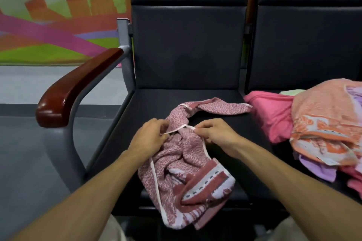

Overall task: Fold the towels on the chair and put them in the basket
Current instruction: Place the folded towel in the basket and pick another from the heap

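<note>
1. Bare arms come in over the front edge of the chair seat [152, 103], the left forearm [88, 191] and the right forearm [284, 172] both angling towards its middle
2. On the front half of that seat lies the red-and-white towel [182, 162], crumpled; one banded end hangs over the seat's front edge, and another end trails towards the seat's right side
3. Over the middle of the seat, the left hand [150, 135] has its grip clamped on the towel's white hem [181, 127], thumb and fingers pinching it
4. Just to the right of it over the seat, the right hand [213, 133] has its grip pinched on the same hem, which runs in a short arc between the two hands
5. Right of the seat, on the neighbouring cushion, is a heap: a pink towel [272, 115] nearest the seat, an orange towel [325, 115] on top, a purple towel [317, 168] underneath
6. Left of the seat stands a glossy wooden armrest [78, 88]; behind the seat rises the dark backrest [188, 45]
7. Farther left of the seat are grey floor [29, 143] and a bright wall mural [58, 15]
</note>
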Tool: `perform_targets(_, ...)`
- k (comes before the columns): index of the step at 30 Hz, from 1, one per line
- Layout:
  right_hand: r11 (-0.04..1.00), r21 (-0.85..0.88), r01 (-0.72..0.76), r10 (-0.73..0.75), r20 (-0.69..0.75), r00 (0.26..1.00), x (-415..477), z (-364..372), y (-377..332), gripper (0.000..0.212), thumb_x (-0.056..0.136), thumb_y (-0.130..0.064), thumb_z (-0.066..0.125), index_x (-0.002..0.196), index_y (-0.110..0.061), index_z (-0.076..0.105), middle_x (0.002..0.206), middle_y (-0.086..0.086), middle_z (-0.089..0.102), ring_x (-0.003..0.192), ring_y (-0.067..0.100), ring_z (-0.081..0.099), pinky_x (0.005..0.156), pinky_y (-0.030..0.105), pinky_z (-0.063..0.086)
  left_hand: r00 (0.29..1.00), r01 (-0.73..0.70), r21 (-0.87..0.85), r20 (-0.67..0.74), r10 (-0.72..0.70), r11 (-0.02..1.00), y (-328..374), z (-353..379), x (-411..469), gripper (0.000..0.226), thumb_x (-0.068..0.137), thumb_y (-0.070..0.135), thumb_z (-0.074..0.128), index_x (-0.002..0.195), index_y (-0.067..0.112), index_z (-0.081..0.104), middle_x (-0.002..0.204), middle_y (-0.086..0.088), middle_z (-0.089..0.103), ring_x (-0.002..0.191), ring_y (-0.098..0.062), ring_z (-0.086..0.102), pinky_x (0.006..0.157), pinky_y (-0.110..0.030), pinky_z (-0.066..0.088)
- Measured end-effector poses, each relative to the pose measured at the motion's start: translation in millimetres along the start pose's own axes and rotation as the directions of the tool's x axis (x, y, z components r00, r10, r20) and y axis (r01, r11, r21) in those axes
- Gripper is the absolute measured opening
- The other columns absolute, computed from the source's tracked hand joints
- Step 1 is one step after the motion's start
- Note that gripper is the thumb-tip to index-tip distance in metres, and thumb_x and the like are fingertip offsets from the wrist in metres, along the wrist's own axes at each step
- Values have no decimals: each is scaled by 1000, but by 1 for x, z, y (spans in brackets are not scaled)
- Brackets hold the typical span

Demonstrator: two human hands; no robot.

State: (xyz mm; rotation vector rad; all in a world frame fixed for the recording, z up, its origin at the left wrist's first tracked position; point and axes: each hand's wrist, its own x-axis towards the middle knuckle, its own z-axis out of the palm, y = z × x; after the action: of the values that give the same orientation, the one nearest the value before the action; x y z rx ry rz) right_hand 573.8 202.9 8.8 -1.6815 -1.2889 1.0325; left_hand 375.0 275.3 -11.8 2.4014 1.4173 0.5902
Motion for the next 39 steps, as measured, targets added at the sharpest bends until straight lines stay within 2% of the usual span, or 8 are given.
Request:
perform_targets(3,980,197,-6,12,-32,999,-11,-17,3,15,91,-4,61,81,-8,72,80,5,70,79,15,65,75,27,53,999,-16,29,33,15,999,4,5,3,10,89,33,65,95,26,70,89,8,61,89,-15,59,74,-34,48)
perform_targets(6,914,405,-19,74,-122,990,-17,-36,7,18,92,3,57,78,-3,66,74,7,66,70,16,62,66,26,51,993,120,-285,25,-118,951,13,7,8,9,87,30,69,81,24,72,79,10,67,77,-8,60,72,-29,48)
perform_targets(10,893,445,-65,151,-161,975,-27,-58,12,22,94,9,48,78,0,61,73,10,59,68,18,53,64,27,45,907,393,-775,240,-345,494,27,-3,8,14,84,13,67,71,12,69,57,2,60,54,-14,50,54,-26,39)
perform_targets(16,970,214,-119,183,-311,933,-34,-81,27,29,90,12,48,68,-1,62,74,12,56,70,23,47,66,33,38,832,451,-891,403,-380,42,26,-29,0,16,83,12,48,80,6,63,60,-2,57,49,-15,54,53,-26,42)
perform_targets(21,995,6,-102,94,-446,890,-44,-82,28,25,83,10,46,68,-2,61,72,12,57,71,22,50,62,29,36,771,314,-892,439,-460,-324,5,-47,-5,40,61,13,39,92,-7,55,92,-24,65,91,-35,60,81,-42,48)
perform_targets(30,725,-681,-107,-112,-270,956,-35,-37,18,37,96,-46,45,94,-17,68,103,9,70,103,31,62,89,40,47,729,478,-875,351,-587,70,6,-28,-7,25,91,26,61,102,3,60,95,-17,68,79,-29,66,65,-36,53)
perform_targets(35,649,-761,19,-133,-89,987,-30,-1,-12,59,75,-77,53,84,-21,67,82,-1,65,80,21,61,67,33,45,790,519,-817,346,-506,252,7,-28,-10,35,87,30,69,106,1,67,99,-17,72,92,-31,68,78,-38,55)
perform_targets(39,642,-767,17,-63,-31,998,-21,-2,-15,47,68,-59,77,74,-14,69,73,0,63,72,20,62,56,28,41,818,537,-732,332,-469,419,-1,-28,-15,32,92,30,62,102,0,68,101,-15,71,92,-29,66,84,-36,51)
